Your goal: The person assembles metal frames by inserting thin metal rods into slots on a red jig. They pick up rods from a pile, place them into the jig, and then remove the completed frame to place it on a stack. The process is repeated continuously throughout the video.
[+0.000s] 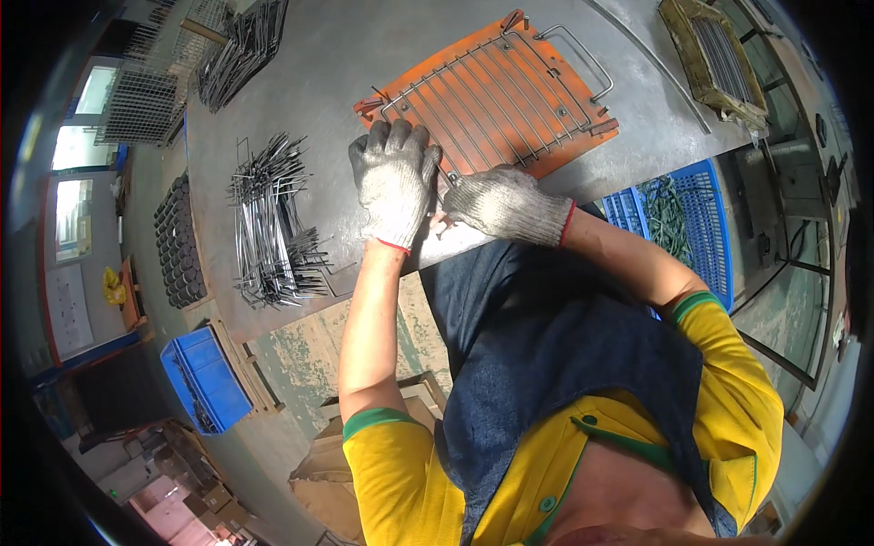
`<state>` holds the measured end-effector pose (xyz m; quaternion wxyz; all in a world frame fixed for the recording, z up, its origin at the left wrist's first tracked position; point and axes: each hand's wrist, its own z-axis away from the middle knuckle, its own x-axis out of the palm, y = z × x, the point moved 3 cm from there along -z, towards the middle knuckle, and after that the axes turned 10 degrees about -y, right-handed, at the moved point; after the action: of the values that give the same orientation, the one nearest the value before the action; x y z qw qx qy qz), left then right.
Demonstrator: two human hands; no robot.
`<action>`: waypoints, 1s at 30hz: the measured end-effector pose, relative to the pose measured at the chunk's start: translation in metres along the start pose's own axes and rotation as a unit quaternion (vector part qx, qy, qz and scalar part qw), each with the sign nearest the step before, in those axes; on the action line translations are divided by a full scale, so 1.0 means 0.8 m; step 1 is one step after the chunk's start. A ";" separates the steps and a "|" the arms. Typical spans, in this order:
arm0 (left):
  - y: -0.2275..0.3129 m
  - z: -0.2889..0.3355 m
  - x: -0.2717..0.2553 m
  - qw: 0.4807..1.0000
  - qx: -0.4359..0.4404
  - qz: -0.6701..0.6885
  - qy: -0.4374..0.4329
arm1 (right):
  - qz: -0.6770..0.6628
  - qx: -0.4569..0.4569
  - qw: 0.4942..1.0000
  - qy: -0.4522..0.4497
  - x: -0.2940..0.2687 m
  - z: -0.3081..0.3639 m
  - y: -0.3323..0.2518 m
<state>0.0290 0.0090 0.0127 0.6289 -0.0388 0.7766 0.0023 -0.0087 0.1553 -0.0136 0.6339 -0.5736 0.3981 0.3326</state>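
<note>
An orange flat jig [583, 138] lies tilted on the metal table, carrying a wire grill rack [496, 89] of parallel rods inside a frame. A bent wire handle loop [590, 56] sticks out at its far right. My left hand [393, 177], in a white knit glove with grey fingers, rests its outstretched fingers on the jig's near left corner. Beside it, my right hand [505, 202], gloved alike, is closed low over the jig's near edge. Whatever its fingers grip is hidden under the glove.
Bundled bent wires [273, 223] are heaped on the table's left, with more wire frames [241, 55] behind. At the far right stands a wooden box of rods [715, 59]. A blue crate [706, 214] with green strands sits right; a blue bin [205, 382] stands lower left.
</note>
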 end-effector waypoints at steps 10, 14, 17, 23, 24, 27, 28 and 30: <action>-0.004 0.006 0.004 1.000 0.010 0.002 0.000 | -0.072 0.063 0.982 0.165 0.008 0.014 -0.007; -0.001 0.004 0.003 1.000 0.000 0.015 0.005 | -0.059 0.010 0.984 0.169 0.026 -0.004 -0.001; -0.003 0.005 0.004 1.000 -0.009 0.017 -0.005 | 0.010 0.022 0.999 0.025 0.019 -0.026 -0.001; 0.002 0.000 0.000 0.998 0.001 0.055 0.034 | 0.051 -0.065 0.985 0.153 0.005 -0.002 0.006; 0.000 -0.001 -0.004 0.996 -0.011 0.089 -0.009 | 0.097 -0.097 0.963 0.232 0.002 0.014 0.006; -0.004 0.028 0.002 0.962 -0.143 0.205 0.113 | -0.009 0.025 0.978 0.205 -0.008 0.052 0.031; -0.007 0.038 0.005 0.937 -0.207 0.254 0.121 | -0.108 0.076 0.965 0.226 -0.020 0.071 0.043; -0.021 0.071 0.042 0.783 -0.325 0.474 0.236 | -0.153 0.136 0.945 0.254 -0.039 0.116 0.079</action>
<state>0.0785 -0.0066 -0.0315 0.2953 0.1329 0.7743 0.5437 -0.0671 0.2563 -0.0124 0.6272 -0.6014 0.4946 0.0179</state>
